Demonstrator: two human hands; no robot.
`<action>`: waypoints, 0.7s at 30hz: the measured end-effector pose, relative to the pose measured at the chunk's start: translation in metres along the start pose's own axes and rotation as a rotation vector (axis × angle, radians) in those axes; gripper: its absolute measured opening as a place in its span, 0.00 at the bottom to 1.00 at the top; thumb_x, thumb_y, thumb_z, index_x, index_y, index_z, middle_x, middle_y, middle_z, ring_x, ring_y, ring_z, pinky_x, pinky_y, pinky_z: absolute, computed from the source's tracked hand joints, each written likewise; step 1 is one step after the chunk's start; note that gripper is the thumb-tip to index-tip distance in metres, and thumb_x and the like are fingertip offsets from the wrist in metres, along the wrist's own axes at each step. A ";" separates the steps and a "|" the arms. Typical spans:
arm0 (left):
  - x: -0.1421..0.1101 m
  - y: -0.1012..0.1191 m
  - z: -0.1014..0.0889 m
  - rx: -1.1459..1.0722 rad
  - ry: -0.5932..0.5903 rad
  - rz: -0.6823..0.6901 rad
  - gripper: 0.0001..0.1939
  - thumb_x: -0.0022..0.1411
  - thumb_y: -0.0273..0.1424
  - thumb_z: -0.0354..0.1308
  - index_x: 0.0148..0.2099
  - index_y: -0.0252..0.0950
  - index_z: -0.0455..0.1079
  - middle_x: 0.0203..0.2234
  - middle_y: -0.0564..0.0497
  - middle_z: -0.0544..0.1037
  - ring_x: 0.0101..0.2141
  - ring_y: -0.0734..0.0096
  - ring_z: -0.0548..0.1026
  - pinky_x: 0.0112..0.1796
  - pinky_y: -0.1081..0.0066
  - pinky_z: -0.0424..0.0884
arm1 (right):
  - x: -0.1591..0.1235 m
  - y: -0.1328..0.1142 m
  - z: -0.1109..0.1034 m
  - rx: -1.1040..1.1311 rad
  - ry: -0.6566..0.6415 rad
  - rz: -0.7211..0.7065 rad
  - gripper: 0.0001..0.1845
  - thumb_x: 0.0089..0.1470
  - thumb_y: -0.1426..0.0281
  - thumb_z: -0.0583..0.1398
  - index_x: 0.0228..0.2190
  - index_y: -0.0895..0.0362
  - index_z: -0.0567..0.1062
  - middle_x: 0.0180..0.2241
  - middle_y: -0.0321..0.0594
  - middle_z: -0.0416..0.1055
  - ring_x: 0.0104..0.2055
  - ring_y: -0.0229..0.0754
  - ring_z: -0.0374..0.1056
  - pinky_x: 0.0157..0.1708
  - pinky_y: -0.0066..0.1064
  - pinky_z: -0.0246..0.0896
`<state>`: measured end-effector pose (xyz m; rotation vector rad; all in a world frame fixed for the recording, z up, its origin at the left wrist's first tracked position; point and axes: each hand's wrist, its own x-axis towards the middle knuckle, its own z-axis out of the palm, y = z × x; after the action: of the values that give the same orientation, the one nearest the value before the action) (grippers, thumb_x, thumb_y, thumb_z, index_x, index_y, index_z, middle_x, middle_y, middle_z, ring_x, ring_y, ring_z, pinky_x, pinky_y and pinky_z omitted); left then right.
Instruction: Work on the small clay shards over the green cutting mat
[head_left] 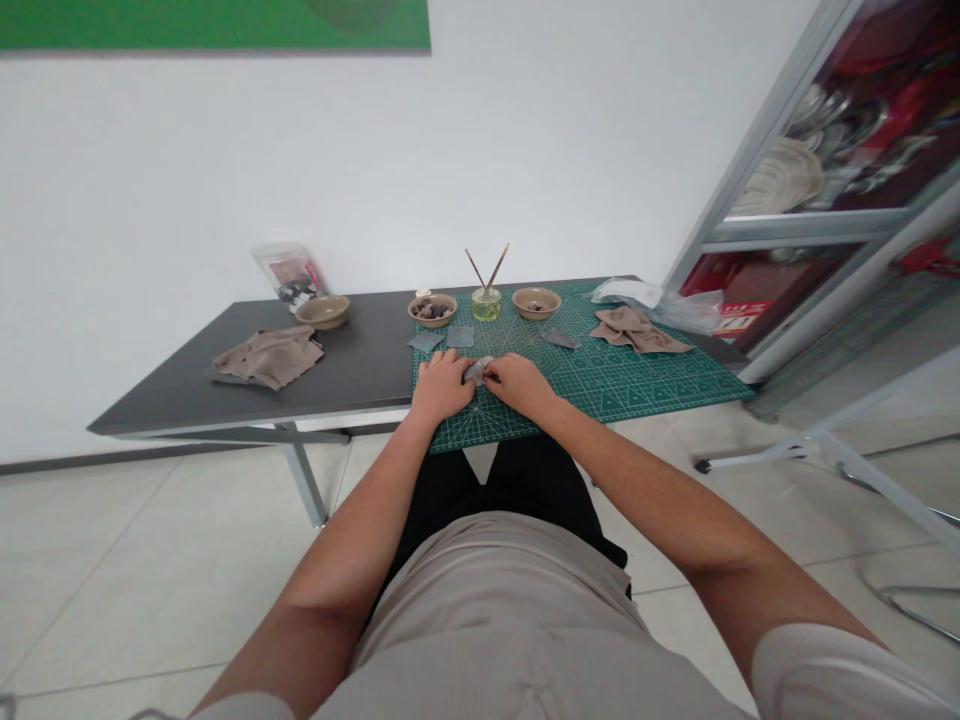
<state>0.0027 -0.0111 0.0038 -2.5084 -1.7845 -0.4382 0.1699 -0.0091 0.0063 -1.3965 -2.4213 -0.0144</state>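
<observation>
At the front of the green cutting mat [622, 385], my hands meet around a small, crumpled-looking grey piece [478, 371], perhaps sheet or cloth. My left hand [444, 384] grips its left side, fingers bent over it. The fingers of my right hand [517, 382] are pinched at its right edge. Whether something smaller is between the fingers is hidden. Just beyond my left hand lie two flat grey squares, one tilted [425, 342] and one straight [460, 336]. Another grey sheet [560, 339] rests beyond my right hand.
Along the back stand a bowl of dark lumps [433, 310], a glass jar [486, 306] holding two brushes, and a bowl [536, 303] with something small inside. Brown cloths lie left [268, 358] and right [636, 330]. A third bowl [323, 312], plastic tub [289, 272] and plastic bag [686, 308] stand farther out.
</observation>
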 end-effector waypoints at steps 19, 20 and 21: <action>-0.001 -0.002 0.001 -0.005 0.011 0.020 0.20 0.63 0.35 0.49 0.56 0.43 0.69 0.47 0.44 0.72 0.50 0.52 0.66 0.47 0.54 0.65 | 0.009 0.001 0.006 0.082 -0.006 -0.050 0.11 0.60 0.71 0.57 0.36 0.58 0.80 0.36 0.42 0.78 0.40 0.43 0.68 0.42 0.32 0.56; -0.001 -0.002 0.001 -0.009 0.004 0.016 0.21 0.63 0.35 0.49 0.57 0.43 0.69 0.47 0.44 0.72 0.51 0.52 0.66 0.47 0.54 0.64 | 0.007 0.004 0.004 0.092 -0.013 -0.054 0.10 0.59 0.71 0.57 0.36 0.57 0.80 0.35 0.41 0.78 0.40 0.43 0.68 0.42 0.32 0.56; -0.001 -0.001 0.000 -0.014 -0.003 0.010 0.21 0.63 0.35 0.49 0.57 0.43 0.69 0.47 0.44 0.72 0.51 0.52 0.65 0.48 0.54 0.64 | 0.006 0.006 0.002 0.099 -0.017 -0.050 0.10 0.59 0.70 0.57 0.36 0.56 0.80 0.35 0.41 0.78 0.40 0.43 0.68 0.42 0.32 0.56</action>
<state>0.0012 -0.0117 0.0033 -2.5271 -1.7749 -0.4483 0.1719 -0.0006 0.0052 -1.2988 -2.4352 0.1040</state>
